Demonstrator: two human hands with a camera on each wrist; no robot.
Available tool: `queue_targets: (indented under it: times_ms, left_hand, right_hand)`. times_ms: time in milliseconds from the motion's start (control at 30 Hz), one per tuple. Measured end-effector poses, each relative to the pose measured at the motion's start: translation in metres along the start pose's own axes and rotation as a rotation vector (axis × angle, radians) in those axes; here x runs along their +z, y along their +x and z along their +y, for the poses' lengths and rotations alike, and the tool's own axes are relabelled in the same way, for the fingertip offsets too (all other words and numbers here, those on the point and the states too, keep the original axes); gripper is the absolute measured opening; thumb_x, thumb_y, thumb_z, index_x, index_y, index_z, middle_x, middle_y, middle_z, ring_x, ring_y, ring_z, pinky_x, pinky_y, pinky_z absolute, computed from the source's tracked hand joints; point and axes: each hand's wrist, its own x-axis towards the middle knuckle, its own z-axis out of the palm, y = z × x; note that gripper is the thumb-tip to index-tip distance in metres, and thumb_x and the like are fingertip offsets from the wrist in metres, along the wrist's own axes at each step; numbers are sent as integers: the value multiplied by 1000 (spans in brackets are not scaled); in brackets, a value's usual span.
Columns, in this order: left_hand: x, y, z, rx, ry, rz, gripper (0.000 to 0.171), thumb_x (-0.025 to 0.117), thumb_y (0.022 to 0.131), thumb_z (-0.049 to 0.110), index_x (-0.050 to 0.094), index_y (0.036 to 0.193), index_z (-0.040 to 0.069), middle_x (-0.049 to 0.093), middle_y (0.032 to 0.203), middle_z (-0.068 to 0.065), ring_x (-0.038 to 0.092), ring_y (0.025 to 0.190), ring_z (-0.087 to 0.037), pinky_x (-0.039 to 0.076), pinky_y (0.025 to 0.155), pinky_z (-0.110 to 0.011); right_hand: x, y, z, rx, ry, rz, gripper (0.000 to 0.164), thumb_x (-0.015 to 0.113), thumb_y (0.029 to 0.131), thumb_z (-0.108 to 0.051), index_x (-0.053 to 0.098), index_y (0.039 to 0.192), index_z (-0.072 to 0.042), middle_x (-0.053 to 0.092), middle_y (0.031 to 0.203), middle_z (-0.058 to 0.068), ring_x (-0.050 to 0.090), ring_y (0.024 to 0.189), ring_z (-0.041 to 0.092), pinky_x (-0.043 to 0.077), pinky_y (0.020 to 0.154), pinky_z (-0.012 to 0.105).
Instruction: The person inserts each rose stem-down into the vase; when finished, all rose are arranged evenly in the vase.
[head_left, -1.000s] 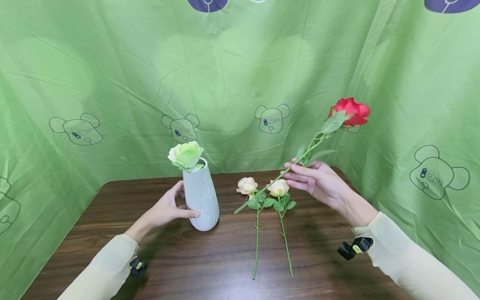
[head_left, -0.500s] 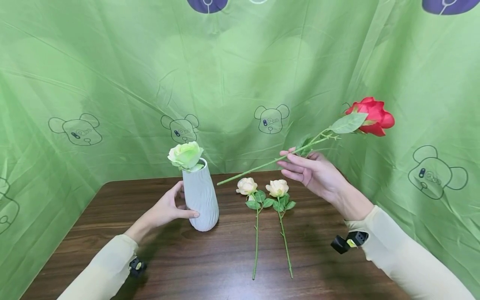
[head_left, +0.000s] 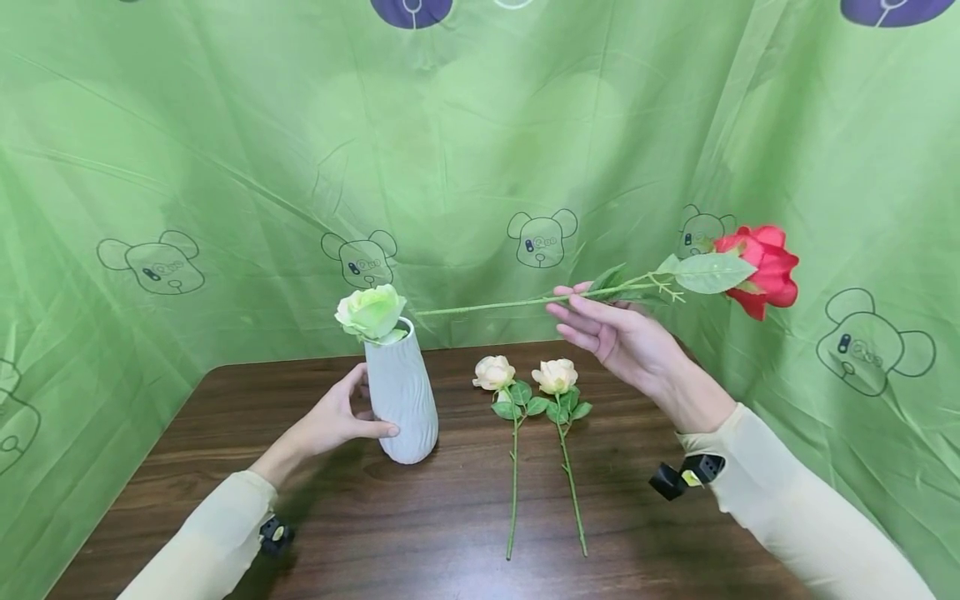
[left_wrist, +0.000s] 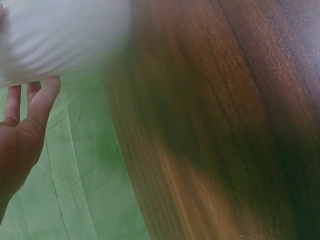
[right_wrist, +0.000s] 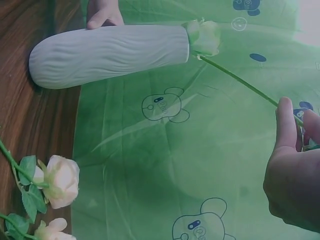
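Left hand (head_left: 330,421) gripped white vase (head_left: 405,400) | right hand (head_left: 633,342) pinched red rose (head_left: 768,271) | near-level stem (head_left: 487,307) risked snagging green rose (head_left: 371,312)

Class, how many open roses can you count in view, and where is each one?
4: a green rose in the vase, a red rose in the right hand, and two cream roses side by side on the table. None looks hidden.

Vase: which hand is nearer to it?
Left. The left hand grips the vase; the right hand is apart, off to its right, holding the red rose by the stem.
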Motion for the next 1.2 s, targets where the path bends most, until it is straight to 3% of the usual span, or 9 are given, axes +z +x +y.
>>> queue_targets:
  times_ms: [367, 567, 833, 1200]
  left_hand:
    - [1, 1, 2, -1, 5, -1, 80, 91, 70, -2, 44, 135, 5, 52, 123, -23, 54, 112, -39, 58, 95, -46]
    - [0, 1, 0, 2, 7, -1, 80, 91, 70, -2, 44, 135, 5, 52, 123, -24, 54, 112, -37, 56, 97, -51]
    - [0, 1, -1, 5, 21, -7, 82, 91, 71, -1, 43, 137, 5, 52, 123, -23, 55, 111, -35, 55, 97, -54]
    - [-1, -1, -1, -8, 40, 6, 81, 92, 71, 1, 44, 136, 7, 51, 122, -23, 53, 112, -36, 55, 98, -53]
  right_hand:
    - [6, 7, 3, 24, -34, -10, 16, 56, 103, 0, 70, 109, -3, 69, 123, 11, 69, 111, 22, 56, 98, 35]
    - [12, 11, 1, 53, -82, 10, 14, 58, 102, -3, 68, 112, -4, 67, 125, 11, 69, 111, 20, 56, 97, 34]
    - [14, 13, 2, 46, -106, -39, 17, 57, 103, -2, 69, 114, -3, 70, 120, 11, 69, 111, 20, 57, 97, 36]
    - [19, 18, 11, 35, -194, -26, 17, 57, 103, -2, 68, 115, -5, 64, 129, 11, 65, 118, 23, 54, 101, 41]
